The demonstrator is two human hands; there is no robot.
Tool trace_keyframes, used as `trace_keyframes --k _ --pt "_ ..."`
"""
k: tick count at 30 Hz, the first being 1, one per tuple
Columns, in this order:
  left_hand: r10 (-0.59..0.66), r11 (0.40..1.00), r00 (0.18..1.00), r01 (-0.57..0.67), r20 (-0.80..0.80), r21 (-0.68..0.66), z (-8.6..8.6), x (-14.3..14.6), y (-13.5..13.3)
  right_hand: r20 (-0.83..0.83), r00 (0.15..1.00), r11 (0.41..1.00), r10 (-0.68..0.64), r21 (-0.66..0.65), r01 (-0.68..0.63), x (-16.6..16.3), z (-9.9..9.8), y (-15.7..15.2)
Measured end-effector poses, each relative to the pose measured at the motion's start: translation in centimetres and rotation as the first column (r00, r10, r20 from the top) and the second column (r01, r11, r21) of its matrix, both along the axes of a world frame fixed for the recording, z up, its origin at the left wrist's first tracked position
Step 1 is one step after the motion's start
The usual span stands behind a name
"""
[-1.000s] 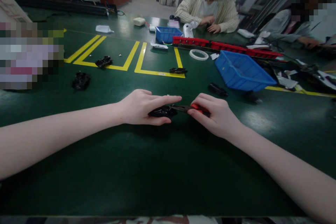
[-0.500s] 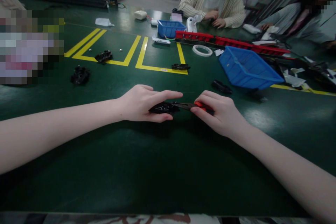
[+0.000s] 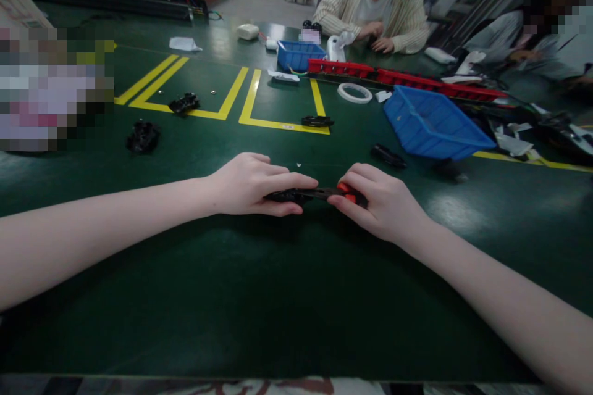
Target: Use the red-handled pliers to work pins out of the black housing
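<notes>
My left hand (image 3: 252, 186) is closed around a black plastic part (image 3: 290, 196), with the thumb along its near side and the index finger along its far side. From the right, my right hand (image 3: 377, 200) grips red-handled pliers (image 3: 346, 189). Their dark jaws reach to the right end of the black part and appear to touch it; whether they pinch anything there is too small to tell. A small pale bit (image 3: 299, 165) lies on the green table (image 3: 278, 296) just beyond my left fingers.
Black parts (image 3: 142, 137) lie scattered beyond my hands. A blue bin (image 3: 435, 123) stands at the right, a smaller blue bin (image 3: 300, 55) farther back. Near them are a tape roll (image 3: 354, 93) and a long red strip (image 3: 407, 78). A person in a striped shirt (image 3: 417, 24) sits opposite.
The pliers and my right hand have moved slightly left, their jaws now farther over the black part. The small pale bit now shows on the table beyond my left fingers.
</notes>
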State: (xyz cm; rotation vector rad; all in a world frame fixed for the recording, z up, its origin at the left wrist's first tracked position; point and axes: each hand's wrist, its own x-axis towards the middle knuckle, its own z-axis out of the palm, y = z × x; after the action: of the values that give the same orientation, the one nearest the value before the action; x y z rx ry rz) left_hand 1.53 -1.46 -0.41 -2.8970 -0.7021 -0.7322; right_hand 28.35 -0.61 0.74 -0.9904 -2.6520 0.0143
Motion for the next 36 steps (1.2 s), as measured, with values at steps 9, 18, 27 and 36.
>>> trace_keyframes --k 9,18,27,36 --pt "0.143 0.987 0.985 -0.149 -0.093 -0.064 -0.1 0.0 0.3 0.031 0.997 0.997 -0.064 0.040 0.062 0.8 -0.5 1.5" --pt "0.207 0.963 0.966 -0.229 -0.155 -0.141 0.2 -1.3 0.4 0.010 0.999 0.999 -0.038 0.019 0.037 1.9 0.8 2.1" --pt "0.183 0.957 0.978 -0.200 -0.095 -0.210 0.5 -1.5 0.4 0.178 0.974 0.958 -0.137 -0.226 0.176 6.4 2.2 2.7" --pt "0.085 0.973 0.994 -0.068 0.065 -0.222 0.3 -1.4 0.8 0.073 0.992 0.970 -0.103 -0.214 0.117 7.1 0.8 4.1"
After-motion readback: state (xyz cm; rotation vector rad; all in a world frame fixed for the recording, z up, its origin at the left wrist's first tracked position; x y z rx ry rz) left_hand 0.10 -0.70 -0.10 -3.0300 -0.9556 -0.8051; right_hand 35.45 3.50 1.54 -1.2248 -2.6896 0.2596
